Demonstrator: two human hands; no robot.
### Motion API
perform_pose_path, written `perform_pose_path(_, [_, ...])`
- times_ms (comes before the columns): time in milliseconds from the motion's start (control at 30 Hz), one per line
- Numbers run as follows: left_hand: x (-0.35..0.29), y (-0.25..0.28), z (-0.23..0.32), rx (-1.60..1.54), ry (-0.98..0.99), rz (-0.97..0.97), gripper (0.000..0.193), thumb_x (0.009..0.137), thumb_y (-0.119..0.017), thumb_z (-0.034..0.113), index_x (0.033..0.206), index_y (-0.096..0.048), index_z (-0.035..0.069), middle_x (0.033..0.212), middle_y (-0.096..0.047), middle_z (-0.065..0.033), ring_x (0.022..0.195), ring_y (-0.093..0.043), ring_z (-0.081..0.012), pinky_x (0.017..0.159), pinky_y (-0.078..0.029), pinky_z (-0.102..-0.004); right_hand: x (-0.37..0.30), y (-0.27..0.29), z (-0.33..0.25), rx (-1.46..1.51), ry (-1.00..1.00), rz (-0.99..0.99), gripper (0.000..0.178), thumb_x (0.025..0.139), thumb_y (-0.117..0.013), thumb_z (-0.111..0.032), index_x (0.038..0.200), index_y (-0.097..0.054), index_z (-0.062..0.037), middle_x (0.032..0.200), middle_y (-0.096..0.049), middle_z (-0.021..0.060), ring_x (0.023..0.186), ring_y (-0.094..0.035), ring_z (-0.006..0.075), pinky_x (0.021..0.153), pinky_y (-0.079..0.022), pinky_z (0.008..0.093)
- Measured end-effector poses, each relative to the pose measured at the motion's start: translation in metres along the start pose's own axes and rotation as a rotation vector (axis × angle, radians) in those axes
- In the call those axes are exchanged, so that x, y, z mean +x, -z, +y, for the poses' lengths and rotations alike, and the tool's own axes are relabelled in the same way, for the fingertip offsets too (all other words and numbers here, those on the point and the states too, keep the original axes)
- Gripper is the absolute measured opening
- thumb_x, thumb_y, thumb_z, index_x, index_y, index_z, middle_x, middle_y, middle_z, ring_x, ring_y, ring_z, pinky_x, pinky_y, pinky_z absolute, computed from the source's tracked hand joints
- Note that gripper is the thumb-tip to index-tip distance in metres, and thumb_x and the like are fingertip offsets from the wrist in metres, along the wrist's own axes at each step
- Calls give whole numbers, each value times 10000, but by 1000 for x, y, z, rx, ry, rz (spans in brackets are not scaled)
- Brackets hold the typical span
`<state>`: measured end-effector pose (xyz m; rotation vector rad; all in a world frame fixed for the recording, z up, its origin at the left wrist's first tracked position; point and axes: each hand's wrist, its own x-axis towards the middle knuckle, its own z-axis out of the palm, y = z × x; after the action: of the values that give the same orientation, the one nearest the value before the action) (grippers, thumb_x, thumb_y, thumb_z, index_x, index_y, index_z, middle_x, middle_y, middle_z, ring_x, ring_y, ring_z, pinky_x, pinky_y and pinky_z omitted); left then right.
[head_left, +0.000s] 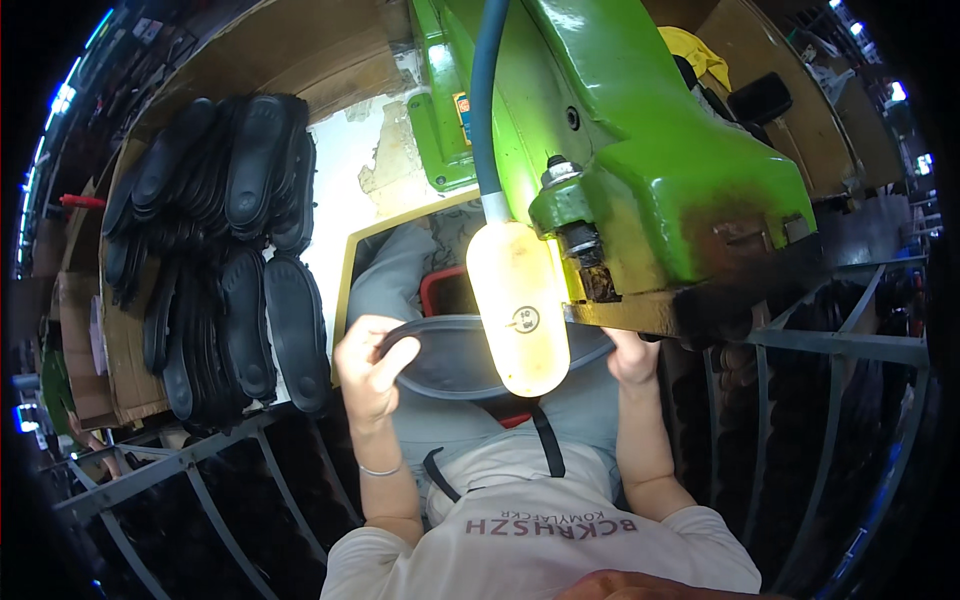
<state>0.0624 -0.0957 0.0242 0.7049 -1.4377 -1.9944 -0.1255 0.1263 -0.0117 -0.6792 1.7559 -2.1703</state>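
Held level over my lap is a dark grey shoe sole, with one end in each hand. My left hand is closed on the left end, its thumb lying over the rim. At the other end, my right hand pinches the edge, with its fingertips partly hidden beneath the green machine's head. A glowing yellow lamp hangs in front of the sole and hides part of its right half. The green machine stands just ahead and to the right.
Stacks of dark soles lie at the left in an open cardboard box, beside a worn white tabletop. A blue-grey lamp hose runs down the machine. Metal rails flank me on both sides. A yellow cloth lies behind the machine.
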Motion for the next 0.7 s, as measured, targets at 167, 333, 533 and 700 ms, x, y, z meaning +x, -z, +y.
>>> perform_pose_path(167, [-36,34,-19,94,98,-76,217,738,-702,-53,796,-502,10,771,-608,-65,698,-569,-83,646,-474,-225,0,-25,-16,-363,17,-158,271,745,-671,-30,999,-613,41,1003,-637,98,932,-591,185,866,-449,339])
perform_pose_path(333, [-96,-14,-63,339,392,-178,280,712,-779,55,707,-500,36,612,-581,-9,552,-514,-37,510,-455,-229,13,-34,-18,-147,-91,-141,236,666,-783,-27,854,-645,10,850,-651,61,783,-610,157,735,-489,314])
perform_pose_path(533, [-112,-75,-98,618,194,-344,333,684,-795,131,670,-484,15,487,-475,-92,407,-428,-126,428,-384,-274,16,-25,-21,-128,-78,-132,317,621,-850,-134,818,-634,-10,736,-609,-12,632,-534,90,602,-458,244])
perform_pose_path(700, [-88,-48,-74,540,60,-162,233,724,-758,37,888,-604,-25,775,-628,-26,651,-568,-71,593,-469,-210,31,32,-61,-193,-9,-209,193,737,-758,-95,831,-620,3,744,-590,-15,662,-523,31,576,-419,185])
